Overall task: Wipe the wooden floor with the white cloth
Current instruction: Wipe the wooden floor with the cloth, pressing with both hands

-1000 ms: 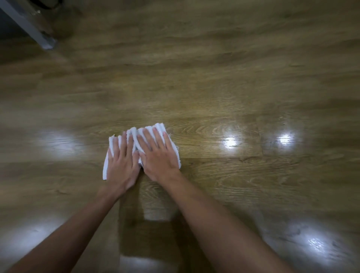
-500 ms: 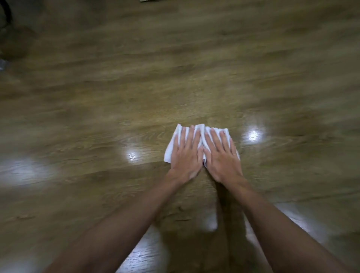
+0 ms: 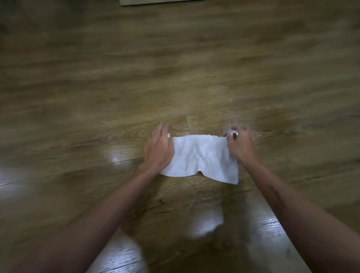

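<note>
The white cloth (image 3: pixel 200 155) is opened out wide between my two hands, just above or on the wooden floor (image 3: pixel 175 78); I cannot tell which. My left hand (image 3: pixel 159 150) holds the cloth's left end, fingers fairly straight, with a bit of white showing past the thumb. My right hand (image 3: pixel 240 145) grips the cloth's upper right corner with curled fingers. The cloth's lower right corner hangs down free. The picture is blurred by motion.
The edge of a pale flat thing (image 3: pixel 161 2) lies on the floor at the very top of the view. Bright light reflections shine on the planks to the left of and below my arms. Bare planks stretch away on all sides.
Both hands pressed flat side by side on the bunched cloth while sliding it to the right. Now they are apart, holding its two ends, and the cloth is opened out between them.
</note>
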